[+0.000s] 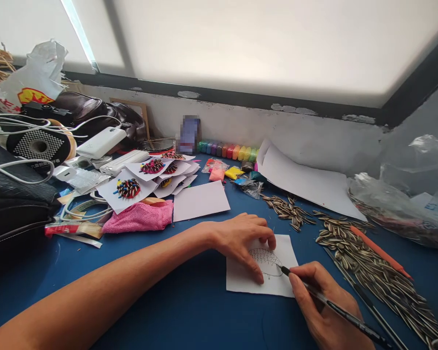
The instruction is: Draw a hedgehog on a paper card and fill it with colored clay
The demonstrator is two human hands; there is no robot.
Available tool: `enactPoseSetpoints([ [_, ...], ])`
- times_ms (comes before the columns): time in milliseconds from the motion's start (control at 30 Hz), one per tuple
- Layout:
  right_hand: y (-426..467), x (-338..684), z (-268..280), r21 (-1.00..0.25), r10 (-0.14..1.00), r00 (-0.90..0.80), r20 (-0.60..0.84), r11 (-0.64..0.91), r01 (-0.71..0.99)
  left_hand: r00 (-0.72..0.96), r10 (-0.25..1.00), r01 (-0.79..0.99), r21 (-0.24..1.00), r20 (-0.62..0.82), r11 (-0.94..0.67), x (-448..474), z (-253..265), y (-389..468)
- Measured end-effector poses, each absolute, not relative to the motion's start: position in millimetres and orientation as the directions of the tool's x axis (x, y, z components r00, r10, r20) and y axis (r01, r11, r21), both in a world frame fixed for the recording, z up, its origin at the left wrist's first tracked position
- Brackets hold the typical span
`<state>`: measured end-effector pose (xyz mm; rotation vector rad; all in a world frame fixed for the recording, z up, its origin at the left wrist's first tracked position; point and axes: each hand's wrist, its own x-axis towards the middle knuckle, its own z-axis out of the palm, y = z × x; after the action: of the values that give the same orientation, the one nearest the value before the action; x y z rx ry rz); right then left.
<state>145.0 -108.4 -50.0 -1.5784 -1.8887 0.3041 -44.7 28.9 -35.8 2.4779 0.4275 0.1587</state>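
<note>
A white square of paper (pixel 241 280) lies on the blue table, bearing a black line drawing (pixel 264 257) of a rounded shape filled with short wavy strokes. My left hand (pixel 244 238) rests on the paper with thumb and fingers spread, partly covering the drawing's left side. Between the thumb and fingers of my right hand (pixel 324 301) is a black pen (pixel 336 309), its tip on or just over the drawing's right part. Several loose sunflower seeds (pixel 379 272) lie in a long heap to the right of that hand.
Beside the seeds lie an orange stick-like tool (pixel 381 252) and a thin dark rod (pixel 365 299). Coloured clay packs (pixel 229 150) line the wall. Seed-covered cards (pixel 127 188), a pink cloth (pixel 138 217) and a blank sheet (pixel 201 200) are left; a plastic bag (pixel 405 199) stands right.
</note>
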Motion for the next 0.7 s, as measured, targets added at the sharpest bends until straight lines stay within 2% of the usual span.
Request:
enactPoseSetpoints([
  [200,-108.6,143.7,-50.9,-0.544,0.921,-0.082,0.380,0.295,0.786,0.939,0.342,0.259,0.581,0.034,-0.771,-43.4,-35.9,27.8],
  [533,-110.1,149.9,-54.0,-0.564,0.942,-0.007,0.336,0.208,0.799,0.942,0.334,0.247,0.583,0.044,-0.774,-44.0,-37.3,29.4],
  [700,-109.5,148.2,-52.3,-0.551,0.934,-0.035,0.356,0.240,0.800,0.941,0.338,0.255,0.584,0.035,-0.771,-43.6,-37.5,29.4],
])
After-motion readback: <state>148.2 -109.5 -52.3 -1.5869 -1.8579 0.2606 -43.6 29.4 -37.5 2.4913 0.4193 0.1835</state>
